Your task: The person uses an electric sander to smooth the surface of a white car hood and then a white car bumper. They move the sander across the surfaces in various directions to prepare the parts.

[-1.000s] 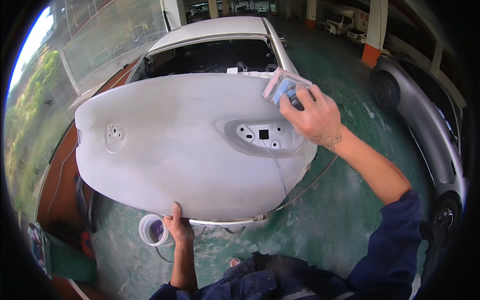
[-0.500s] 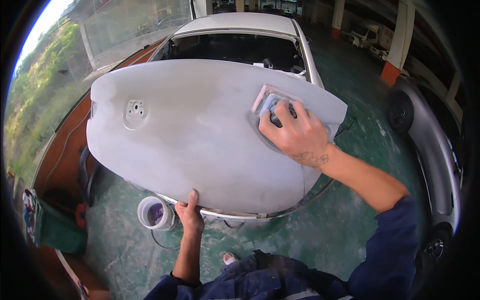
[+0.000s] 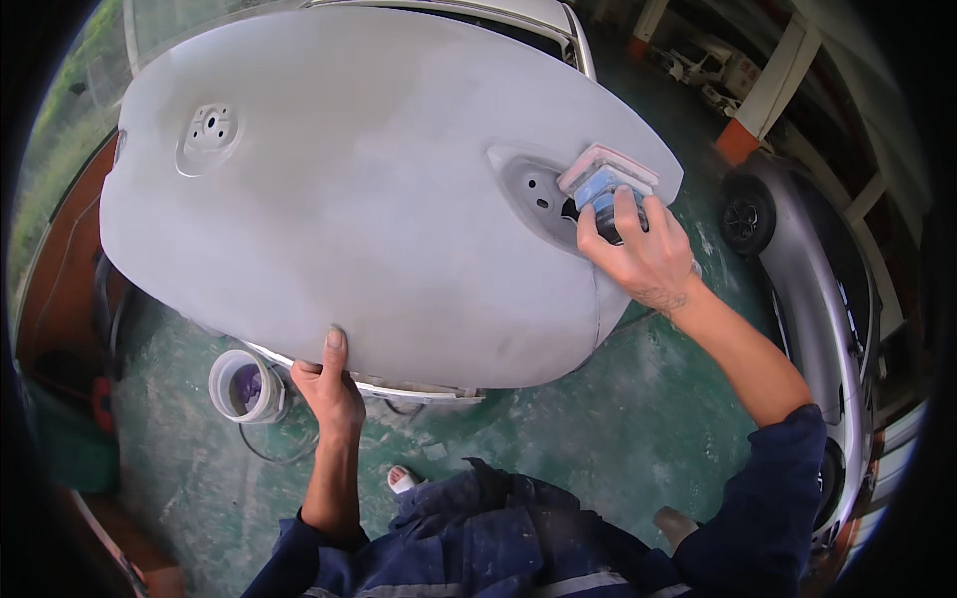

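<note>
A large grey car body panel (image 3: pixel 369 229) with a smooth, matte surface and patchy darker areas spreads in front of me. My left hand (image 3: pixel 331 389) grips its near edge, thumb on top and fingers hidden beneath. Over the panel's right part, my right hand (image 3: pixel 646 244) is closed around a sanding block (image 3: pixel 606 185) with blue, white and pink layers and a dark part under the fingers. The block looks tilted beside a recess (image 3: pixel 530 197) with small holes; whether it touches the panel I cannot tell. Another recess (image 3: pixel 209 125) with holes lies at the far left.
A white bucket (image 3: pixel 224 387) with something purple inside stands on the green floor (image 3: pixel 578 448), left of my left hand. Behind the panel is a white car (image 3: pixel 586 50). A grey car (image 3: pixel 797 289) and a white-and-orange pillar (image 3: pixel 763 100) are at the right.
My right hand has moved the sanding block rightward, uncovering the holes in the right recess. My left hand keeps its grip on the panel's edge. The view has shifted and tipped downward.
</note>
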A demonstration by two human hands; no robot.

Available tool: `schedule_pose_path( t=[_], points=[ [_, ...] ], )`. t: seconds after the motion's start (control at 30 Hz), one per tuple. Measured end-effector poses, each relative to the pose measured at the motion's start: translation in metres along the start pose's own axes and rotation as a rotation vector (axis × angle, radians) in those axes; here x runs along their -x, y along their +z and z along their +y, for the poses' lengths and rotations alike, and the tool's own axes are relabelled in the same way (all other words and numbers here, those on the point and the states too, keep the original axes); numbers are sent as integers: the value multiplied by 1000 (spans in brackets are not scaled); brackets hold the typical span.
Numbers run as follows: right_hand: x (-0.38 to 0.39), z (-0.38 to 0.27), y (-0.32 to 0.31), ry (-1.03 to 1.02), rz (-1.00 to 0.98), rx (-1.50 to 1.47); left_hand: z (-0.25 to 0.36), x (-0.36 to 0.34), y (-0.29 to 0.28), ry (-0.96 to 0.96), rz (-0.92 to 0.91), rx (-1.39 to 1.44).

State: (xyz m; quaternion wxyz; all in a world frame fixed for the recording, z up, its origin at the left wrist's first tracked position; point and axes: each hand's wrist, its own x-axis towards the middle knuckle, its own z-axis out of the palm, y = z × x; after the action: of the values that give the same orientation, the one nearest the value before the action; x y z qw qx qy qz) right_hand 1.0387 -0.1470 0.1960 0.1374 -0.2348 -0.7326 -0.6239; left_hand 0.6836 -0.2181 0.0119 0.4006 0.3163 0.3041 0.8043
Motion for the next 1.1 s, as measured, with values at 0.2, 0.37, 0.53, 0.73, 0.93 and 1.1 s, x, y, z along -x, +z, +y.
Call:
schedule_pose_path(
  t=[0.2,0.37,0.53,0.73,0.93,1.1],
  points=[
    [-45,-14,4,-7,50,6,-2,-6,-10,57,-48,-37],
    [-16,-5,-5,-48,-75,46,-2,-9,-6,71,-51,-44],
    [18,9,-13,-97,-249,122,-4,-13,8,57,-99,15],
    [-21,6,-4,-155,-114,93,5,-19,16,44,-89,-17],
    [-67,-3,9,-229,-8,119,11,-23,22,17,-51,-64],
    [-55,2,1,-212,-141,160,15,-30,23,-12,-98,11]
  ],
)
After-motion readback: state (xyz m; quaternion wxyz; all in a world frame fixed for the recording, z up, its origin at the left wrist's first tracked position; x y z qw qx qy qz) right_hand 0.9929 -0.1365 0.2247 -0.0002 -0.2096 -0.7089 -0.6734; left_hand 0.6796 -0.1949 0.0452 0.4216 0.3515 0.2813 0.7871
